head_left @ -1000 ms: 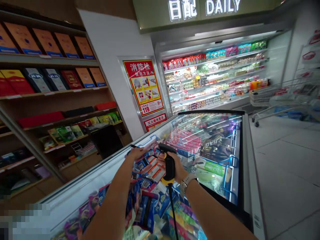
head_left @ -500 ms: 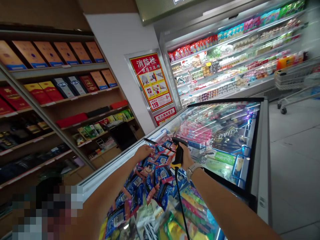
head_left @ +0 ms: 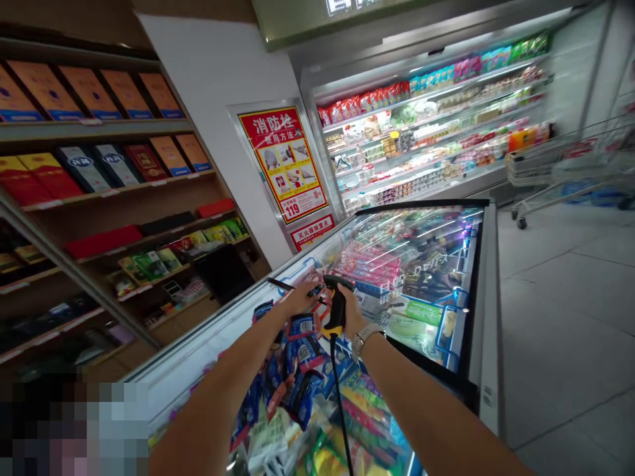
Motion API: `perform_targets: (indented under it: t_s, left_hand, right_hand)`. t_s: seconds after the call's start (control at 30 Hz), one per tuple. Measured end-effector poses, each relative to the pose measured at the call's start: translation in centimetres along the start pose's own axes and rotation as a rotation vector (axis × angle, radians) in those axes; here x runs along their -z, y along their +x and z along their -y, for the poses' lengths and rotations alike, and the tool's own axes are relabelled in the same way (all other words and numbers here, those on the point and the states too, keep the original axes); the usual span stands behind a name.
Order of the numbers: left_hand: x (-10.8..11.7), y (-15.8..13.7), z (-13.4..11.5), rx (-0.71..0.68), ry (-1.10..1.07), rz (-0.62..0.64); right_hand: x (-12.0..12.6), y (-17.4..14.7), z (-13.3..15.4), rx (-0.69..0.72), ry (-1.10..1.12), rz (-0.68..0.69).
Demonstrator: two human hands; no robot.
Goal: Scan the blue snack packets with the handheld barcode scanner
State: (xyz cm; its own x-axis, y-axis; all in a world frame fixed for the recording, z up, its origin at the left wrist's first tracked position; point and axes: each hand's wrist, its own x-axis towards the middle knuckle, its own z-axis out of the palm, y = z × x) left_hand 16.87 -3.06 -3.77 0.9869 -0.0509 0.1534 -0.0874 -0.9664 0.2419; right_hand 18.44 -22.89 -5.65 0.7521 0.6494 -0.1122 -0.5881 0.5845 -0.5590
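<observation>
My right hand [head_left: 351, 311], with a pale watch strap at the wrist, grips a black and yellow barcode scanner [head_left: 337, 305]. A black cable [head_left: 339, 403] hangs from its handle. My left hand [head_left: 297, 301] is just left of the scanner, its fingers closed at the edge of a small blue packet [head_left: 316, 291], mostly hidden. Below both hands lie several blue and pink wrapped packets [head_left: 305, 350] with white barcode labels, heaped in an open chest freezer [head_left: 489, 370].
Pink and green packages lie under the freezer's glass lid [head_left: 421, 244]. Shelves of boxed goods [head_left: 109, 125] stand at left. A lit fridge display [head_left: 397, 145] is behind, with a shopping cart [head_left: 540, 165] at right. A blurred-out patch covers the lower left.
The view has turned a little to the right, so the surroundings shift left. My left hand has moved closer to the scanner, which stays in my right hand.
</observation>
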Motion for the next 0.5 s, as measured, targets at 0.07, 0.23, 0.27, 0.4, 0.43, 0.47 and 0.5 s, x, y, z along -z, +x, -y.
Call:
perform_targets:
  t_s: [0.07, 0.23, 0.27, 0.4, 0.43, 0.47, 0.5]
  left_hand:
    - [1.0, -2.1, -0.6, -0.050, -0.071, -0.019]
    - [2.9, -8.3, -3.6, -0.053, -0.196, 0.108]
    - [3.1, -9.4, -4.3, -0.029, -0.216, 0.127]
    - [4.2, -13.4, -7.7, 0.127, -0.215, -0.018]
    - [4.6, -14.5, -8.6, 0.175, -0.194, -0.103]
    - [5.0, -15.9, -9.5, 0.224, -0.168, -0.190]
    - [5.5, -17.5, -10.3, 0.276, -0.139, -0.274]
  right_hand:
    - [-0.1, -0.2, 0.1, -0.066, 0.055, -0.046]
    - [-0.2, 0.0, -0.2, -0.107, 0.098, -0.087]
    - [-0.3, -0.1, -0.3, -0.110, 0.088, -0.091]
    - [-0.8, -0.9, -0.4, -0.089, 0.040, -0.076]
    - [-1.0, -1.2, -0.2, -0.080, 0.037, -0.083]
    - [-1.1, -1.6, 0.1, -0.077, 0.033, -0.093]
    - [-1.2, -2.1, 0.6, -0.077, 0.027, -0.094]
